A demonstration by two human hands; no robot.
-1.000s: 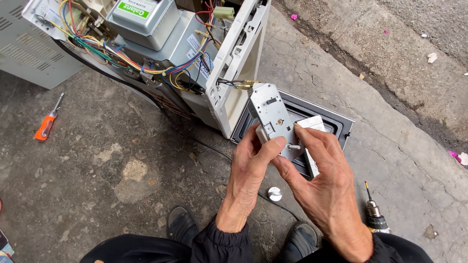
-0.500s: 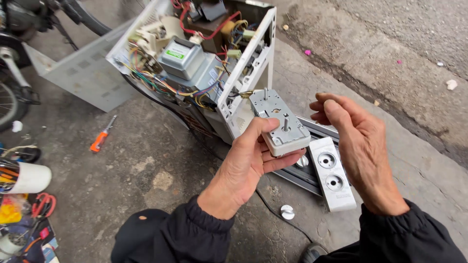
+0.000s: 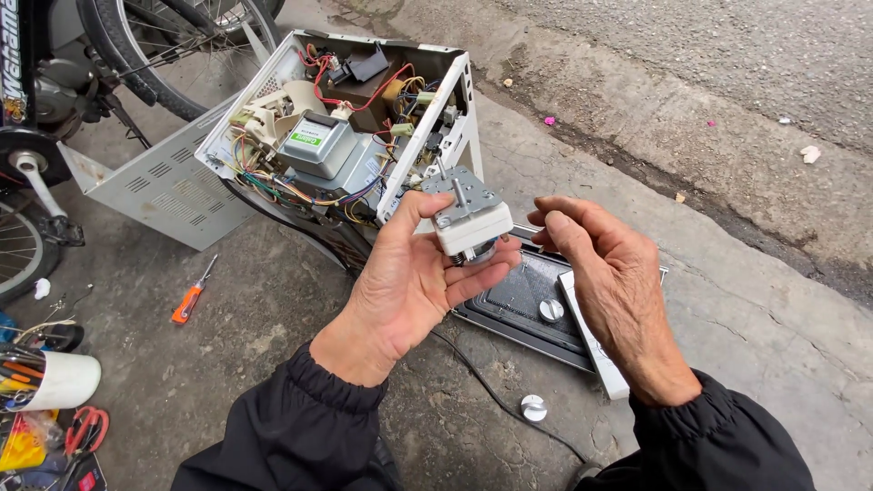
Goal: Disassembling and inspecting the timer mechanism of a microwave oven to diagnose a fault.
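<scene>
Head view: a small white plastic timer block with grey metal plate and shaft [image 3: 468, 218] is grasped by the left hand [image 3: 409, 282] fingers before the opened microwave oven [image 3: 346, 136]; the right hand [image 3: 609, 282], fingers loosely curled, is held empty just beside it.

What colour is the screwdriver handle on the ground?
Orange, on the screwdriver; clearest in the head view.

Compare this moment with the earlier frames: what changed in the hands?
The right hand let go of the white panel, which now lies on the door. The left hand kept the timer unit, turning it shaft-up. The opened microwave stays put.
</scene>
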